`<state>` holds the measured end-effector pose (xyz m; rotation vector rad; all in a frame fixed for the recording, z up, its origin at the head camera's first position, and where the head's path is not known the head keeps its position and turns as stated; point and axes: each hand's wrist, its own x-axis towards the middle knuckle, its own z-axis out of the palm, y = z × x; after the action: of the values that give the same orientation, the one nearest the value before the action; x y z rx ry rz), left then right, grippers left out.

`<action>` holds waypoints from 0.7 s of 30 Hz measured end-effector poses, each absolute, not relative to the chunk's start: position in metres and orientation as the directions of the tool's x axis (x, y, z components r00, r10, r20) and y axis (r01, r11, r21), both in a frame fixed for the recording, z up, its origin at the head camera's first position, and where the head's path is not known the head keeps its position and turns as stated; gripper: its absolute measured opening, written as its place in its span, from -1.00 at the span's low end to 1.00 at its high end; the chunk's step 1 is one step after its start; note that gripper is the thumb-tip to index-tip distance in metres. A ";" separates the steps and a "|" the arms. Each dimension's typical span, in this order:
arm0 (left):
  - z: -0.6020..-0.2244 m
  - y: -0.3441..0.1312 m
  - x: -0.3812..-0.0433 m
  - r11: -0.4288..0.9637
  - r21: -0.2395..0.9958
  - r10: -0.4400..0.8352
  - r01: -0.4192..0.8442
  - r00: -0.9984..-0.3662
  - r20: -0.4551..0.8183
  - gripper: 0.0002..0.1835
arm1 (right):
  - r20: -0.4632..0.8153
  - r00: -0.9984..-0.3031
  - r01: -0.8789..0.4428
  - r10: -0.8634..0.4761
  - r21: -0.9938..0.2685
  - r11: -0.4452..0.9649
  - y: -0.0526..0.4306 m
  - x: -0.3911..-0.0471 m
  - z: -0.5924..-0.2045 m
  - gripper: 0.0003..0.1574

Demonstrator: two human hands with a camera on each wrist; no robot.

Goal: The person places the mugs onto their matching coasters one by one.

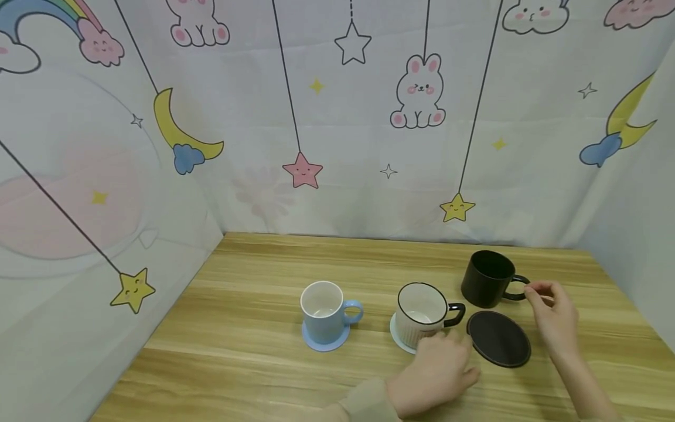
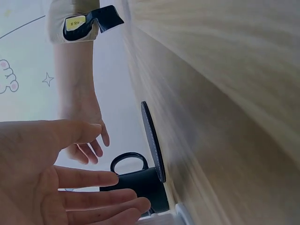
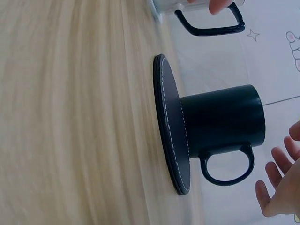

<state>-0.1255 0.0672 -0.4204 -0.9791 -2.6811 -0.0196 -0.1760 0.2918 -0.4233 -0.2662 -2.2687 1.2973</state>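
Observation:
In the head view my left hand point(image 1: 440, 366) is in front of a white ribbed mug point(image 1: 422, 308) with a black rim and handle. The left wrist view shows that hand with its fingers extended and nothing in them. At the right, my right hand point(image 1: 556, 316) is beside the handle of a black mug point(image 1: 487, 278); in the right wrist view its loosely bent fingers point(image 3: 276, 176) are apart from the handle. A round black coaster point(image 1: 498, 339) with pale edge stitching lies in front of the black mug, between both hands.
A light blue mug point(image 1: 323, 316) stands on a blue round coaster point(image 1: 326, 344) to the left. The white mug is on a pale blue coaster point(image 1: 394, 334). Behind the wooden table point(image 1: 253, 375) hangs a printed curtain point(image 1: 358, 129), with more fabric at both sides.

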 end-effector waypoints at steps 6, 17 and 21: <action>-0.422 0.077 -0.133 0.780 -0.050 0.606 0.623 -0.734 0.307 -0.72 | 0.315 -0.856 -0.054 0.409 -0.842 0.536 0.301 -0.180 -0.426 -0.75; -0.427 0.091 -0.144 0.804 0.025 0.569 0.594 -0.781 0.258 -0.54 | 0.290 -0.877 -0.032 0.384 -0.832 0.554 0.314 -0.191 -0.427 -0.83; -0.429 0.097 -0.145 0.824 0.049 0.543 0.565 -0.810 0.220 -0.49 | 0.283 -0.885 -0.024 0.369 -0.820 0.572 0.316 -0.194 -0.427 -0.72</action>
<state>-0.1453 0.0967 -0.4286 -0.8628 -2.8097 -0.1664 -0.1944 0.3158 -0.4272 -0.2774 -2.3803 1.2515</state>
